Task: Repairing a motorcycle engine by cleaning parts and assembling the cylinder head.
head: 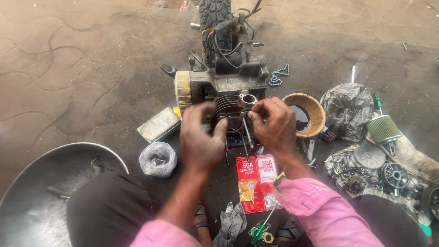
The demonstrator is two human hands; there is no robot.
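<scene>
I'm squatting over the finned cylinder block (227, 110), using it as landmark for everything. Nearest me: my pink sleeves and dark trousers at the bottom edge. Just ahead of them, below the block, two red parts packets (256, 176) are lying flat on the ground, a small yellow bag on one of them. A grey rag (231, 224) and a green-handled screwdriver (260, 228) are sitting nearer me than the packets. Down-left of the block a big metal basin (59, 192) is resting by my knee, and a knotted clear plastic bag (157, 159) is lying between basin and block.

My left hand (201, 137) is wrapping the block's left side, fingers curled closed against the fins. My right hand (273, 123) is pinching closed on the block's right edge near the studs; exactly what the fingertips are pressing I can't tell. The block is sitting on long studs that are sticking out of the engine (228, 73), right at the mouth of the crankcase.

Right of the block a wooden-rimmed bowl (315, 114) holding dark liquid is sitting just beside my right hand. Farther right, a crumpled plastic sheet, a green air filter (383, 129), gears and sprockets are lying scattered. Left of the block a flat silvery packet (159, 123) is lying. Beyond the block, the engine with wires and a knobby tyre (215, 18); a chain (279, 75) is lying off to the upper right.
</scene>
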